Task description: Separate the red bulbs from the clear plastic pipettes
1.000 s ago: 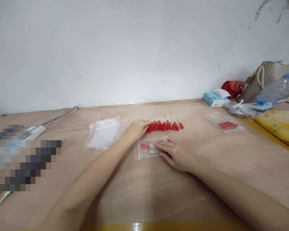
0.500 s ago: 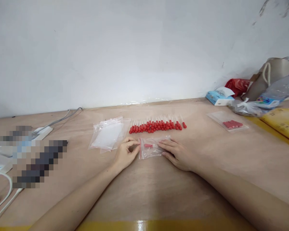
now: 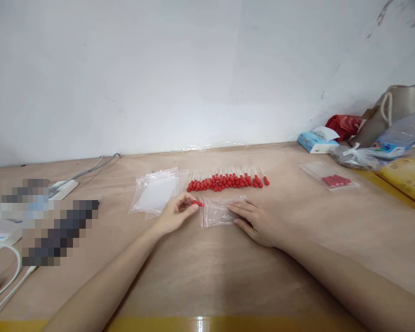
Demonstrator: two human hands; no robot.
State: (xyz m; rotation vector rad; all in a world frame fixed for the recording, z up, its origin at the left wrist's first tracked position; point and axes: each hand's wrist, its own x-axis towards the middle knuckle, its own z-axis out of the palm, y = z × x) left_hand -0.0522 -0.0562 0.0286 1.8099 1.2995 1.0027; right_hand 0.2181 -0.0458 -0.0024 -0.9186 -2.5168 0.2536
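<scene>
One filled bag at far right already holds red pieces; many red-ended sticks lie loose in a far row; the near bag shows none inside; my left hand pinches one slim red item at its red-lined left edge; my right hand, palm down, fingers extended, rests on its right end against the tabletop.

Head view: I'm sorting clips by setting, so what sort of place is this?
Probably an informal worktable against a white wall: the row of red-tipped pieces, the clear bags and the tissue box suggest it.
</scene>
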